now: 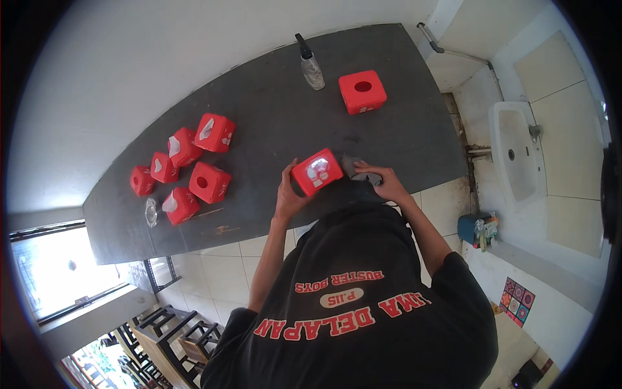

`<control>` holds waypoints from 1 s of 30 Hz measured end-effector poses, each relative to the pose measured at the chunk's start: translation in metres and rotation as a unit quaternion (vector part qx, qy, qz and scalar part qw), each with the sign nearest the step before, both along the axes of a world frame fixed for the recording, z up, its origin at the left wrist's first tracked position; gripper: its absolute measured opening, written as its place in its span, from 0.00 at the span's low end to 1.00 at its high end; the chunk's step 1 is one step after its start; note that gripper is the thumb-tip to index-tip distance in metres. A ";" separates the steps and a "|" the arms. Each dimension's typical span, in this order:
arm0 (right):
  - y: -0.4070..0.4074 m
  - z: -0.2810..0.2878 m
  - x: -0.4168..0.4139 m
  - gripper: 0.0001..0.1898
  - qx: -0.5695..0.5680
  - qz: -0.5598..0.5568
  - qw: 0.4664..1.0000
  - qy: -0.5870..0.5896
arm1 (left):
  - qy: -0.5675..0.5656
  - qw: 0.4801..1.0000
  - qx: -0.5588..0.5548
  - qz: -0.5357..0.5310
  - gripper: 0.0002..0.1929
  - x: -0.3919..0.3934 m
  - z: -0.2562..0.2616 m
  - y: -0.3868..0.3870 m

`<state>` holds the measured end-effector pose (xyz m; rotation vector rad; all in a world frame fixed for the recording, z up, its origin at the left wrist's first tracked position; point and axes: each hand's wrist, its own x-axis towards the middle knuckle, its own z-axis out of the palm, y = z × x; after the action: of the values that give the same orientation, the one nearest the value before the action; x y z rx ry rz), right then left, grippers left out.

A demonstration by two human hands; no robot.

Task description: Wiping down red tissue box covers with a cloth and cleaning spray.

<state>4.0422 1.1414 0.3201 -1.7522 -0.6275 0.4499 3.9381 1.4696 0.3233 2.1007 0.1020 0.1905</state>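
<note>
My left hand grips a red plastic tissue box by its left and lower side, tilted above the dark table's near edge. A glossy face with pale printed shapes is turned up. Just right of the box, my right hand holds a crumpled grey cloth. Another red tissue box with an oval opening stands farther back on the right. To its left is a clear spray bottle with a black top.
On the left of the dark table stand several red tissue boxes, some with white tissue showing. Beside them lies a clear glass ashtray. A white wall runs behind the table; a white sink is at the right.
</note>
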 end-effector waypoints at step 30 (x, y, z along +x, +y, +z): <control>0.058 0.053 0.035 0.23 0.025 -0.126 0.991 0.049 | -0.006 0.997 0.060 -0.044 0.54 0.030 0.038 -0.020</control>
<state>4.0773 1.1996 0.3731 -1.7233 -0.3391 0.3404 3.9683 1.4495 0.3612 2.2192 -0.0093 0.1585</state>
